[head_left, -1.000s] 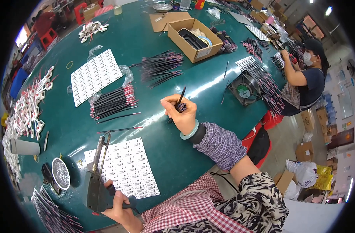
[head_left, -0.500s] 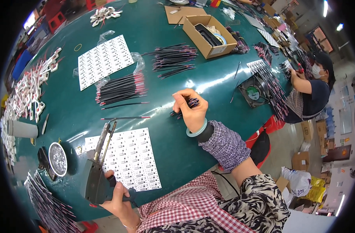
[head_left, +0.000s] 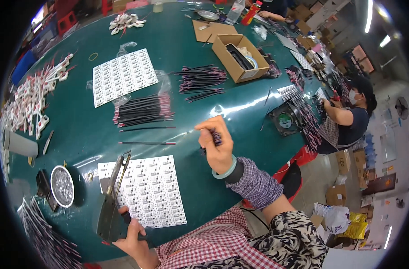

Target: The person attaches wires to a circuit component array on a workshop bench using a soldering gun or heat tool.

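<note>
My left hand (head_left: pixel 135 244) is wrapped around the grip of a dark soldering gun (head_left: pixel 107 215). Its slim metal tip reaches over the left part of a white sheet of circuit boards (head_left: pixel 159 197). To the right, above the table, my right hand (head_left: pixel 221 150) is closed around a small bundle of short black wires (head_left: pixel 216 136), partly hidden by the fingers. Two single wires lie beyond the sheet, one of them this black wire (head_left: pixel 147 143) with red ends. Behind them is a neat pile of the same wires (head_left: pixel 144 110).
A second board sheet (head_left: pixel 124 78) and another wire pile (head_left: pixel 202 80) lie farther back, near a cardboard box (head_left: pixel 245 69). A round tin (head_left: pixel 63 186) stands left. At right are a fan (head_left: pixel 285 120) and a seated co-worker (head_left: pixel 352 112).
The view has tilted up a little, so the table sits lower in it. My right hand has drawn slightly nearer with the wires. The left hand keeps its hold on the soldering gun.
</note>
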The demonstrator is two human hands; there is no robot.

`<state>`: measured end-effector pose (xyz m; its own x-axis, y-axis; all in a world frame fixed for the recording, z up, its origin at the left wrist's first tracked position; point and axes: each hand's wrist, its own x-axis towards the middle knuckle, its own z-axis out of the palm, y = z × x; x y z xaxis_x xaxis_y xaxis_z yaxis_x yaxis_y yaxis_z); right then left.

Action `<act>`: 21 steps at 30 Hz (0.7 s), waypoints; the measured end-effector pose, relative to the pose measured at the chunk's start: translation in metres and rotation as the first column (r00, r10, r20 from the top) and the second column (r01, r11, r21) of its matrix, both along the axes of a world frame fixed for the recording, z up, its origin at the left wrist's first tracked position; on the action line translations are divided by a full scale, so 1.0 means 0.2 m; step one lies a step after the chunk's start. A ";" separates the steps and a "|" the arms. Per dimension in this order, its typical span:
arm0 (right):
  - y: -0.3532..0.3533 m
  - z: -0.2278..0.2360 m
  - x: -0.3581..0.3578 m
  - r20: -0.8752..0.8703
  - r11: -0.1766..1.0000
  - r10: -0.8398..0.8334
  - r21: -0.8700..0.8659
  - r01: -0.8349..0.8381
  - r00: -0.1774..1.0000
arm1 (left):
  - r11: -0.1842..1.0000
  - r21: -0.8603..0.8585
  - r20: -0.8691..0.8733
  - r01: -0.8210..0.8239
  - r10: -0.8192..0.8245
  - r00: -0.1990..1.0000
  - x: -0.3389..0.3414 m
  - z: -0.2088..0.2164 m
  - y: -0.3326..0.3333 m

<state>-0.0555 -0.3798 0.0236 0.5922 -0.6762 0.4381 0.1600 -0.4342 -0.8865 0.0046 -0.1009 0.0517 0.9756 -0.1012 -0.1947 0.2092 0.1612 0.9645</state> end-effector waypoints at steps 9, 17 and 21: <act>0.04 0.11 -0.01 -0.253 0.879 -0.096 -0.475 -0.037 0.963 | 0.992 -0.009 -0.025 0.123 -0.124 0.992 0.08 -0.06 0.03; 0.08 -0.08 -0.11 -0.553 0.772 0.039 -0.513 -0.376 0.832 | 0.986 -0.080 -0.145 0.145 -0.155 0.977 0.07 -0.03 0.01; 0.13 -0.12 -0.07 -0.493 0.821 0.036 -0.481 -0.307 0.869 | 0.954 -0.256 -0.343 0.156 -0.241 0.908 0.05 -0.07 0.04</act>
<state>-0.0691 -0.3540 -0.0009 0.8919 -0.2846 0.3513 -0.0711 -0.8556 -0.5127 0.0143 -0.0932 0.0372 0.7943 -0.3661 -0.4849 0.5903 0.2760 0.7586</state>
